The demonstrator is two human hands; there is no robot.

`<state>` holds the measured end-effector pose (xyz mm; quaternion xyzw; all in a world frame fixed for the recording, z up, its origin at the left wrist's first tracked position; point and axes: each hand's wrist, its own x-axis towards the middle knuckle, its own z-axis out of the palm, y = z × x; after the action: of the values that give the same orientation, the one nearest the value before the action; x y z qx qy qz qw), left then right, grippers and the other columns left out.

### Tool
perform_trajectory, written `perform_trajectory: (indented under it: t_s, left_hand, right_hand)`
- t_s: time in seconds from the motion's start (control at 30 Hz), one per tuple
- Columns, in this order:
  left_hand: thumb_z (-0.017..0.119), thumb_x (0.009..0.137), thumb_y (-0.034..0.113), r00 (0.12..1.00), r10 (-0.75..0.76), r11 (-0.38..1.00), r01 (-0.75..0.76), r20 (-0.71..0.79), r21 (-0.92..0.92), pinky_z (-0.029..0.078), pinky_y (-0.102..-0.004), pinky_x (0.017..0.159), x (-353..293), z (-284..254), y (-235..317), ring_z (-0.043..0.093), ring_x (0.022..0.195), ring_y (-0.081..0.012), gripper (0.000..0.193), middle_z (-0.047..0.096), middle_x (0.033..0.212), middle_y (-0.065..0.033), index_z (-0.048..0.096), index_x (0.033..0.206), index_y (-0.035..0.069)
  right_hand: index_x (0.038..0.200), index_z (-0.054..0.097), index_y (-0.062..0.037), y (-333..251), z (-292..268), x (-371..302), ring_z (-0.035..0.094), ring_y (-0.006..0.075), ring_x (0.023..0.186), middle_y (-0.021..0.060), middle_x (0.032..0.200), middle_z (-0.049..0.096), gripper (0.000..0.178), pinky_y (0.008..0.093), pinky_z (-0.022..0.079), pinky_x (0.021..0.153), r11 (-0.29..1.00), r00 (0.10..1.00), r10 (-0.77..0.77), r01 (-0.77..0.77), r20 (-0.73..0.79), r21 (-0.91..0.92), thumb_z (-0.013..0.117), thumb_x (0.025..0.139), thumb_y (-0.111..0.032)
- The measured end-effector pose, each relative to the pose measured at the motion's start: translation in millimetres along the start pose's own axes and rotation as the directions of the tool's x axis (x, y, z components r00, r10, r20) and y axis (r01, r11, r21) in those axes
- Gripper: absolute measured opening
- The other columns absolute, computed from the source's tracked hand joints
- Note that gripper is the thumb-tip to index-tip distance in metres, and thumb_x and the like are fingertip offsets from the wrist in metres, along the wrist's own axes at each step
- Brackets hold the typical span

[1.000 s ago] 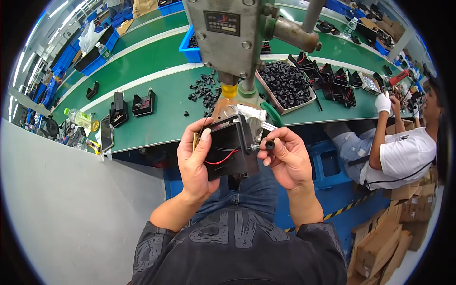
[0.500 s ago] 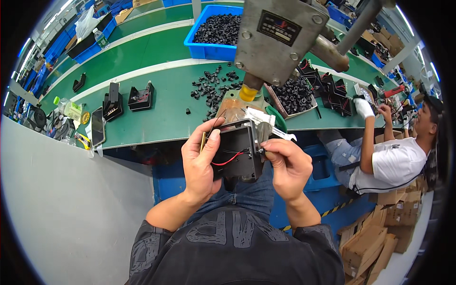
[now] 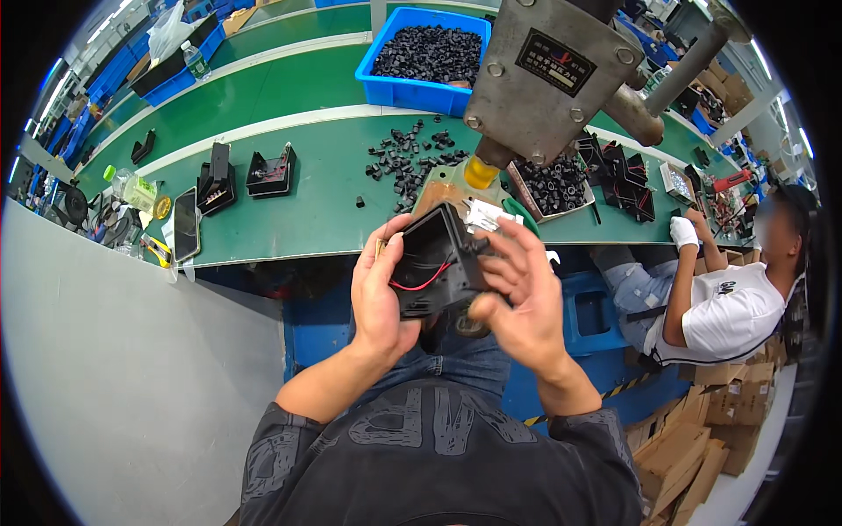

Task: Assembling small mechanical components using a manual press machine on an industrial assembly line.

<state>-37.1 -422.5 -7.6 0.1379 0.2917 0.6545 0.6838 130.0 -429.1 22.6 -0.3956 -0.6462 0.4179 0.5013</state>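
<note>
In front of my body, my left hand (image 3: 377,302) grips a black plastic housing (image 3: 419,303) by its left side. The housing is a tilted, hollow box, and a red wire (image 3: 431,280) loops out inside it. My right hand (image 3: 533,316) is beside the housing's right wall, fingers spread and slightly blurred. Whether its fingertips touch the wall is hard to tell. Just beyond the housing stands a grey metal press (image 3: 526,114) with a yellow tip (image 3: 480,173) over its base. A white packet (image 3: 484,215) lies by that base.
Loose black caps (image 3: 408,162) are scattered left of the press, and a blue bin (image 3: 412,92) of them stands behind. An open box (image 3: 548,188) holds more. Black housings (image 3: 270,173) and a phone (image 3: 186,226) lie left. At right sits a co-worker (image 3: 728,302).
My right hand's pinch at the housing's right edge has loosened and its fingers have spread. The housing has turned and tilted in my left hand. The view has shifted slightly.
</note>
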Motion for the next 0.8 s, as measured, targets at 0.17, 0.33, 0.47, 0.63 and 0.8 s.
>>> perform_trajectory:
  t_s: [0.17, 0.33, 0.47, 0.63, 0.8]
  left_hand:
    - [0.047, 0.107, 0.019, 0.874, 0.433, 0.674, -0.477, 0.220, 0.564, 0.044, -0.0352, 0.106, 0.1, -17.6, -0.1, 0.057, 0.125, -0.0228, 0.041, 0.057, 0.136, -0.0159, 0.050, 0.141, -0.003]
    - [0.051, 0.106, 0.029, 0.844, -0.081, 0.578, -0.393, 0.530, 0.715, 0.037, -0.0342, 0.110, -4.1, -21.9, 56.0, 0.053, 0.128, -0.0210, 0.051, 0.056, 0.141, -0.0154, 0.047, 0.145, -0.003]
    - [0.057, 0.104, 0.034, 0.861, -0.159, 0.507, -0.349, 0.483, 0.788, 0.042, -0.0324, 0.104, 0.3, -31.5, 57.9, 0.058, 0.118, -0.0202, 0.054, 0.063, 0.128, -0.0128, 0.047, 0.142, -0.004]
    - [0.063, 0.101, 0.019, 0.795, 0.506, 0.373, -0.552, 0.335, 0.746, 0.047, -0.0337, 0.099, 14.1, -40.1, -0.4, 0.062, 0.114, -0.0212, 0.051, 0.064, 0.124, -0.0185, 0.044, 0.143, -0.003]
    - [0.063, 0.098, 0.010, 0.682, 0.548, 0.148, -0.650, 0.485, 0.746, 0.046, -0.0413, 0.103, 60.1, -39.9, -56.3, 0.057, 0.126, -0.0405, 0.053, 0.054, 0.140, -0.0267, 0.041, 0.144, -0.005]
  right_hand:
    - [0.137, 0.039, 0.0039, -3.1, 4.3, 7.0, 0.066, 0.0275, 0.116, 0.0245, 0.123, 0.065, 0.060, 0.0343, 0.051, 0.098, 0.996, 0.994, 0.071, -0.067, -0.085, 0.052, 0.071, 0.085, 0.002]
    - [0.137, 0.042, -0.0006, -20.0, -16.0, 27.4, 0.064, 0.0411, 0.117, 0.0234, 0.120, 0.068, 0.063, 0.0404, 0.049, 0.100, 0.955, 0.951, -0.056, 0.139, 0.303, -0.261, 0.061, 0.078, 0.010]
    - [0.136, 0.047, -0.0007, -11.9, -26.4, 53.8, 0.064, 0.0387, 0.117, 0.0197, 0.122, 0.068, 0.062, 0.0399, 0.050, 0.099, 0.950, 0.897, -0.123, 0.230, 0.425, -0.212, 0.064, 0.077, 0.009]
    - [0.125, 0.062, 0.0016, 1.0, -23.1, 43.5, 0.069, 0.0218, 0.106, 0.0154, 0.112, 0.072, 0.043, 0.0324, 0.052, 0.093, 0.965, 0.982, -0.183, 0.170, -0.048, -0.200, 0.077, 0.085, -0.005]
    - [0.112, 0.068, 0.0035, -8.5, -36.8, 19.0, 0.069, 0.0212, 0.096, 0.0152, 0.108, 0.072, 0.026, 0.0298, 0.052, 0.087, 0.915, 0.940, -0.289, 0.216, -0.181, -0.339, 0.072, 0.087, 0.000]
